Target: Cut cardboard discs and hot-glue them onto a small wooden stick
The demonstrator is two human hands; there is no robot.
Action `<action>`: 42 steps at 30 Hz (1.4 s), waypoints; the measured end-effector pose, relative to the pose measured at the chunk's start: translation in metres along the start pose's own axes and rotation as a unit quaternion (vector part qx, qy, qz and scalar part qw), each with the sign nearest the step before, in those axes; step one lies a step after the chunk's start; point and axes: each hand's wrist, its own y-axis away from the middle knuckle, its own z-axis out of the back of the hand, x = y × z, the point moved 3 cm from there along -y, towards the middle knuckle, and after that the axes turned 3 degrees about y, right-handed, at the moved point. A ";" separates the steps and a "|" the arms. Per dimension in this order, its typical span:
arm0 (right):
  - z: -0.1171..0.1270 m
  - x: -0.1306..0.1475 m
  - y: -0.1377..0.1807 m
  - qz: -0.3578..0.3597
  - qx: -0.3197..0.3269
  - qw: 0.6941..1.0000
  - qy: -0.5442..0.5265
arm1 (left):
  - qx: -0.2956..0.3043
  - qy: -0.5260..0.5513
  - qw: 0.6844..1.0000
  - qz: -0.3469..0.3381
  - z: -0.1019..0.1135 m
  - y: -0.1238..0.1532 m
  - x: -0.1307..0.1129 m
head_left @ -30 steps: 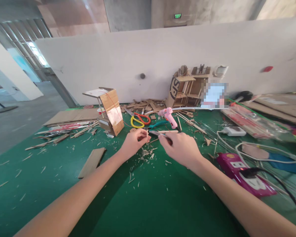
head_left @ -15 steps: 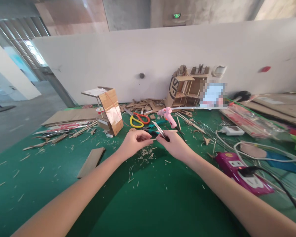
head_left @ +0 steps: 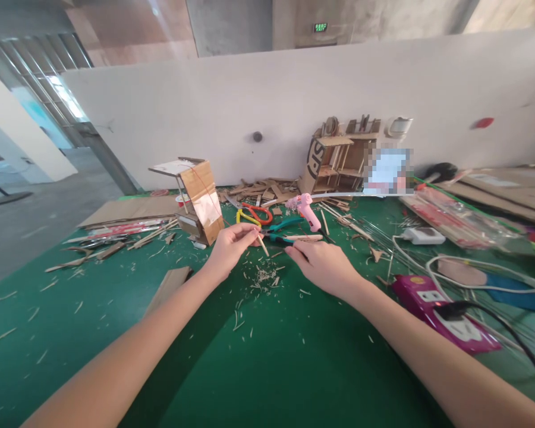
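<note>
My left hand (head_left: 232,246) pinches a short thin wooden stick (head_left: 263,245) between thumb and fingertips, its free end slanting down to the right. Palm down, my right hand (head_left: 323,264) has its fingers curled at the end of the lower handle of the teal-handled pliers (head_left: 280,239). The pliers lie on the green table, jaws pointing left toward the left fingertips. The utility knife cannot be made out now. Just behind the hands are scissors (head_left: 256,214) with yellow and red handles and a pink glue gun (head_left: 308,211). Wood shavings (head_left: 265,277) lie below the hands.
A cardboard and wood structure (head_left: 201,202) stands at left, with a flat cardboard piece (head_left: 168,288) nearer me. A larger cardboard shelf (head_left: 325,163) stands at the back. On the right are a purple power strip (head_left: 443,315), cables and a white adapter (head_left: 424,236).
The knife has gone from view at my right hand, which has turned palm down over the pliers' handle. My left hand has shifted left, and its stick now points downward.
</note>
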 end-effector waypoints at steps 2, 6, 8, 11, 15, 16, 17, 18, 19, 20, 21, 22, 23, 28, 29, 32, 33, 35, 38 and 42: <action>0.001 0.000 0.001 0.030 0.003 0.994 0.109 | 0.012 -0.028 1.000 -0.002 0.000 0.000 0.001; -0.003 0.002 0.001 0.068 0.011 0.977 0.201 | 0.067 -0.057 0.996 0.005 -0.004 0.002 0.004; -0.005 0.003 0.001 0.068 0.012 0.972 0.224 | 0.086 -0.061 0.994 0.007 -0.006 0.004 0.006; -0.007 0.004 0.000 0.064 0.008 0.968 0.243 | 0.093 -0.065 0.994 0.004 -0.007 0.004 0.009; -0.009 0.006 0.001 0.063 0.004 0.968 0.244 | 0.093 -0.074 0.993 -0.002 -0.006 0.002 0.010; -0.010 0.006 0.001 0.060 0.004 0.968 0.243 | 0.092 -0.074 0.993 -0.002 -0.006 0.002 0.011; -0.010 0.006 0.001 0.059 0.002 0.968 0.243 | 0.092 -0.073 0.993 -0.002 -0.006 0.002 0.011; -0.011 0.006 0.001 0.058 -0.002 0.968 0.245 | 0.091 -0.072 0.993 -0.001 -0.006 0.002 0.012; -0.011 0.007 0.001 0.057 -0.005 0.967 0.247 | 0.090 -0.071 0.993 0.002 -0.006 0.002 0.013; -0.012 0.007 0.001 0.057 -0.008 0.966 0.250 | 0.088 -0.069 0.994 0.004 -0.006 0.002 0.013; -0.013 0.007 0.001 0.057 -0.009 0.966 0.253 | 0.087 -0.068 0.994 0.006 -0.006 0.002 0.014; -0.014 0.007 0.001 0.057 -0.007 0.965 0.254 | 0.087 -0.066 0.994 0.007 -0.006 0.002 0.015; -0.015 0.007 0.001 0.057 -0.003 0.966 0.254 | 0.088 -0.064 0.994 0.007 -0.006 0.002 0.015; -0.018 0.007 -0.001 0.065 0.008 0.966 0.252 | 0.094 -0.060 0.994 0.005 -0.006 0.001 0.018; -0.017 0.008 -0.001 0.067 0.009 0.965 0.254 | 0.094 -0.060 0.994 0.005 -0.006 0.001 0.018; -0.017 0.008 -0.001 0.065 0.011 0.962 0.265 | 0.094 -0.059 0.994 0.005 -0.006 0.001 0.019; -0.017 0.008 -0.001 0.067 0.010 0.961 0.269 | 0.093 -0.059 0.994 0.005 -0.006 0.002 0.018; -0.017 0.008 0.001 0.088 0.010 0.959 0.269 | 0.093 -0.059 0.994 0.003 -0.006 0.002 0.017; -0.017 0.008 0.004 0.138 0.011 0.956 0.258 | 0.094 -0.059 0.994 0.004 -0.006 0.002 0.016; -0.016 0.007 0.006 0.141 0.011 0.956 0.256 | 0.090 -0.053 0.995 0.008 -0.005 0.002 0.017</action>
